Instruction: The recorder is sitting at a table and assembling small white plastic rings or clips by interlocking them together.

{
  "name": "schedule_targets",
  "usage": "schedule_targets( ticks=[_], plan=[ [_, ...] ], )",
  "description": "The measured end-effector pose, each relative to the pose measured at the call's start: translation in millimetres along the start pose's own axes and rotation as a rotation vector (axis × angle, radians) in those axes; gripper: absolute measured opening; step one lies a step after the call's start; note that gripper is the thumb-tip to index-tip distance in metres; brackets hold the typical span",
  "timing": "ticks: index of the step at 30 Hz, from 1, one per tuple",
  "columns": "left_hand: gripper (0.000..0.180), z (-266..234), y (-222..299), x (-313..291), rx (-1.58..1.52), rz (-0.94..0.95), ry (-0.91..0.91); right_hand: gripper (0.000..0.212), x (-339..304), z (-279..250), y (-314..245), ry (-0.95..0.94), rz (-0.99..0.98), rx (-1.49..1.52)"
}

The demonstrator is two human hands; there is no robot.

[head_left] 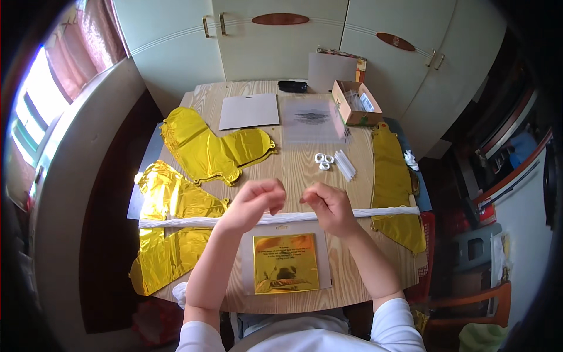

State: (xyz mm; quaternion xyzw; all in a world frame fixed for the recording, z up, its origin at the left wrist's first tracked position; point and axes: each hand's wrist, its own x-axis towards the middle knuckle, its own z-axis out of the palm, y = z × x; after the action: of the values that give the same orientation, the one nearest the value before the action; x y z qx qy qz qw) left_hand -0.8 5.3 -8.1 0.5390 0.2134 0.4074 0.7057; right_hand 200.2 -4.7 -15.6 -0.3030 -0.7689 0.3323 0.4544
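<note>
My left hand (255, 202) and my right hand (329, 208) are raised over the middle of the table, a small gap apart. Both have their fingers curled closed; whatever they pinch, if anything, is too small or hidden to make out. Below them a long white strand bundle (182, 222) lies across the table from side to side. Nearer to me, a folded square of shiny gold foil (285, 264) with dark print rests on a grey card (248, 264), between my forearms.
Flat gold foil balloons lie at far left (220, 149), near left (176, 196) and right (394, 176). Small white rolls (324, 159) and white sticks (345, 165) sit beyond my hands. Farther back are a grey card (251, 111), clear plastic sheets (311, 126), a cardboard box (359, 117) and a black case (292, 87).
</note>
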Motion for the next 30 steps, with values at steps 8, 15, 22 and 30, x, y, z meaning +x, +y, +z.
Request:
schedule_targets(
  ticks=[8,15,22,30],
  plan=[
    [0.013,9.5,2.6,0.1,0.732,0.188,0.230,0.018,0.7,0.8,-10.6,-0.055,-0.069,-0.027],
    [0.019,32.4,7.9,9.3,0.321,0.250,0.375,0.016,-3.4,9.0,4.9,-0.180,-0.102,-0.205],
    [0.013,20.6,5.2,0.6,-0.307,0.248,0.082,0.009,-1.7,7.9,8.9,-0.019,0.080,-0.209],
    [0.010,19.9,3.6,-1.1,0.123,0.230,0.065,0.016,3.1,-2.7,6.5,0.072,0.064,-0.090]
  ],
)
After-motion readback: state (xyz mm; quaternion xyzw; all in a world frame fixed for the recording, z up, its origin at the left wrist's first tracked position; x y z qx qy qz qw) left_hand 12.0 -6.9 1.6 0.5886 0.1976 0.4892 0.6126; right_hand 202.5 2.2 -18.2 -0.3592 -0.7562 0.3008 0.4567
